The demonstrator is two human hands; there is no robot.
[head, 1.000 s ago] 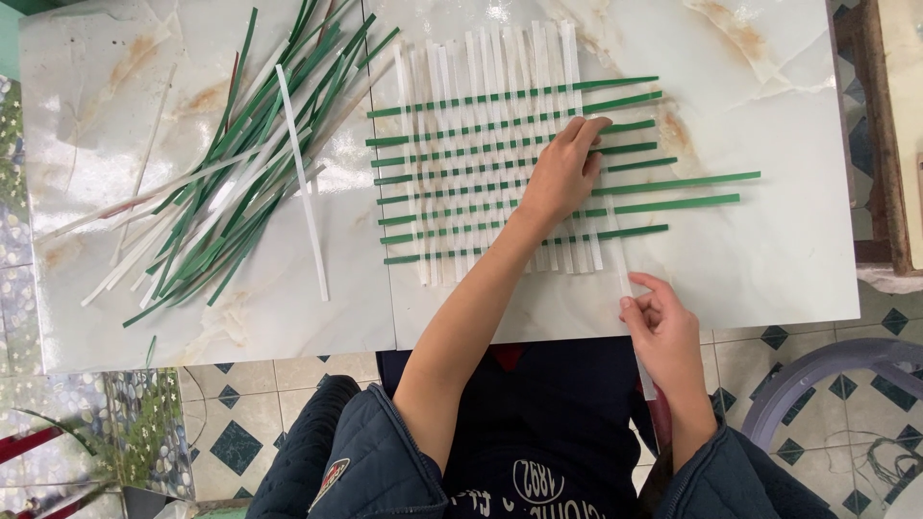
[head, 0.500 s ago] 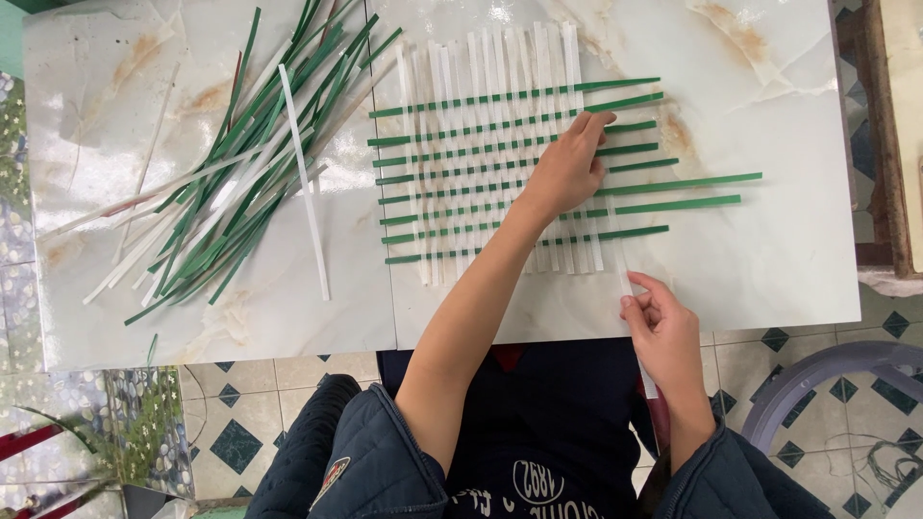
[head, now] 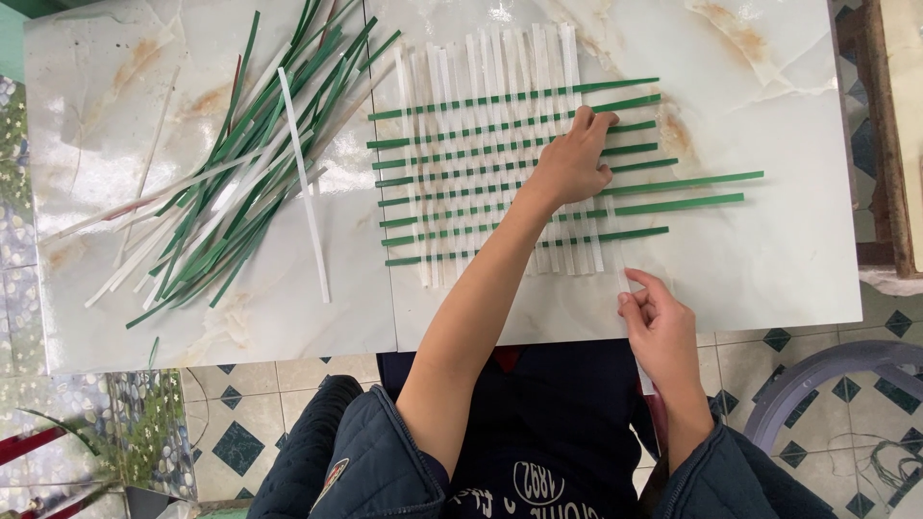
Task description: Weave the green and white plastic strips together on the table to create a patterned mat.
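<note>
A partly woven mat point(head: 481, 163) of white upright strips and green cross strips lies on the pale marble table point(head: 769, 96). My left hand point(head: 572, 161) rests palm down on the mat's right part, fingertips at the upper green strips. My right hand point(head: 659, 317) is at the table's near edge, just right of the mat. Its fingers pinch a white strip point(head: 619, 259) that runs up into the mat's right side and sticks out below the hand.
A loose pile of green and white strips point(head: 240, 163) covers the table's left half, with one long white strip point(head: 306, 192) lying across it. A wooden frame point(head: 885, 144) borders the right. A grey stool point(head: 836, 384) stands on the tiled floor.
</note>
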